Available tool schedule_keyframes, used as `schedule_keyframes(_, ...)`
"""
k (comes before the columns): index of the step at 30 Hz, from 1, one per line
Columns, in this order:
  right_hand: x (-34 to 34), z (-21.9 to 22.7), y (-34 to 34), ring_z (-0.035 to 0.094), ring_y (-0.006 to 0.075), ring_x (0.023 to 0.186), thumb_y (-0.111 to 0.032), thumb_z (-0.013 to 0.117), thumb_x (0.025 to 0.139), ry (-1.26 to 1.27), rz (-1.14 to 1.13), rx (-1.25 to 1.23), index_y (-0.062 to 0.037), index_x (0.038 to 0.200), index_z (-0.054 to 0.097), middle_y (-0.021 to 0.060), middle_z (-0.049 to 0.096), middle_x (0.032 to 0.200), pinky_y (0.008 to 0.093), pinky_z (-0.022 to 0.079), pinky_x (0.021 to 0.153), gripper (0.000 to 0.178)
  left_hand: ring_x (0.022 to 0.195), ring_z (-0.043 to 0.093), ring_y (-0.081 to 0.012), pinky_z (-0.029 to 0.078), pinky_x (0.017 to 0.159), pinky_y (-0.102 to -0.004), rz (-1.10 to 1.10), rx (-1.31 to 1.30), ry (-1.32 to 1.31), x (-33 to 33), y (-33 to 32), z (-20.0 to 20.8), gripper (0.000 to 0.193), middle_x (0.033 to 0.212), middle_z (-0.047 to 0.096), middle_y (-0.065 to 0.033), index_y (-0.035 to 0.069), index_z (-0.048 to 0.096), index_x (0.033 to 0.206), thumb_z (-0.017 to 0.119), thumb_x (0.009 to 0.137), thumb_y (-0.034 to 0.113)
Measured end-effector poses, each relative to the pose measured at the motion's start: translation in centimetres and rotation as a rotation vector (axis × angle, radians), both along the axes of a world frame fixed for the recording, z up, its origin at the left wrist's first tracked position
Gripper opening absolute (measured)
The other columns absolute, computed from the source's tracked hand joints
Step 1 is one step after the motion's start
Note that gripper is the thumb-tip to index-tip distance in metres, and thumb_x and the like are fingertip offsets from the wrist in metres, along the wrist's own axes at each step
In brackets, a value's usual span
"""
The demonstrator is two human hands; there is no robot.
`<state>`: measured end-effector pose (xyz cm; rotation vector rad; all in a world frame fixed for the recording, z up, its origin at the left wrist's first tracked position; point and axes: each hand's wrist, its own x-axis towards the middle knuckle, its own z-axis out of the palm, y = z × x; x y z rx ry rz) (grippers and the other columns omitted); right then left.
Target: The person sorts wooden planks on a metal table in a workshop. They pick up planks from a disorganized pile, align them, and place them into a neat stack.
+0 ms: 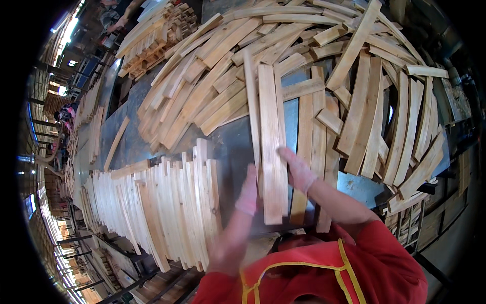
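Several long, pale wooden slats (272, 142) stand together in front of me, pressed between my two hands. My left hand (248, 191), in a pale glove, lies along their left side with its fingers pointing away from me. On the right side, my right hand (297, 171), also in a pale glove, grips the widest slat near its lower half. Left of my left hand lies a row of slats (177, 213) side by side. To the right of my right hand, more slats (318, 142) lie lengthwise on the dark metal table (230, 152).
A large loose heap of wooden slats (217, 91) spreads over the far side and right of the table. Stacked wood pieces (162, 38) stand at the far left. Another person's arm (121, 21) shows beyond them. A single slat (116, 143) lies apart at left.
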<state>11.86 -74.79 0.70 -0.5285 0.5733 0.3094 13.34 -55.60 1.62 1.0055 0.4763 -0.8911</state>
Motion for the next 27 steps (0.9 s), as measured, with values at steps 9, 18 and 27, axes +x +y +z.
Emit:
schedule_keyframes(9,-11.2,-1.1,7.3,0.062,0.0331,0.128,-0.022,0.080,0.092,0.114,0.380,-0.322,-0.0050,0.162,0.038,0.0168,0.064,0.141,0.0429,0.050,0.110,0.083,0.109,0.070,-0.0180,0.059,0.089,-0.0345,-0.230,0.311,-0.425,-18.7,7.3,3.3,0.092,0.124,0.071,-0.0097,0.008,0.031,0.166,0.077,0.085,0.005)
schedule_keyframes(18,-9.7,3.9,16.7,0.065,0.0476,0.125,-0.062,0.057,0.100,-0.275,1.165,-1.355,0.0099,0.138,0.054,0.0364,0.068,0.128,0.0504,0.050,0.108,0.082,0.147,0.041,-0.0436,0.034,0.123,-0.0558,-0.648,1.476,-1.138,-21.2,16.8,4.1,0.091,0.154,0.048,-0.0215,0.002,0.044,0.156,0.077,0.084,0.048)
schedule_keyframes(27,-6.1,5.4,7.3,0.063,0.0445,0.127,-0.052,0.068,0.092,-0.508,0.619,-1.552,-0.0035,0.136,0.064,0.0242,0.069,0.133,0.0475,0.051,0.108,0.066,0.154,0.032,-0.0415,0.024,0.127,-0.0580,-0.724,1.780,-1.239,-18.8,16.7,1.8,0.090,0.162,0.043,-0.0171,0.006,0.044,0.159,0.076,0.085,0.045)
